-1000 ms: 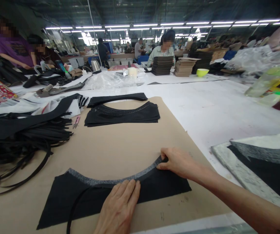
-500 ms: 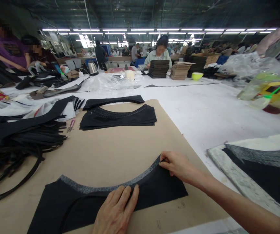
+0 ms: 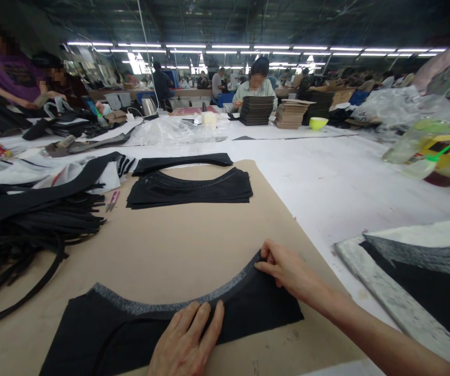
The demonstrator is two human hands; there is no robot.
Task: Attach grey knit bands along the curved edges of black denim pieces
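Observation:
A black fabric panel [image 3: 264,303] with a curved, grey-speckled edge lies in front of me on brown paper. Along the curve runs a narrow black strip [image 3: 146,316], its loose left end trailing down over the panel. My left hand [image 3: 189,337] rests on the panel near the middle of the curve, fingers stretched out and pressing on the strip. At the curve's upper right end, my right hand [image 3: 281,266] pinches the strip against the panel's edge between thumb and fingers. The pinched bit itself is mostly hidden.
Stacked black panels [image 3: 193,190] lie farther back on the brown paper [image 3: 193,235]. Pink-handled thread snips [image 3: 113,200] lie left, beside a heap of black strips [image 3: 52,219]. On the right is a marbled board [image 3: 377,282] with grey-edged black pieces. A person [image 3: 256,86] sits across the table.
My right hand has shifted very slightly to the right along the edge, still pinching. The left hand stays nearly in place on the panel.

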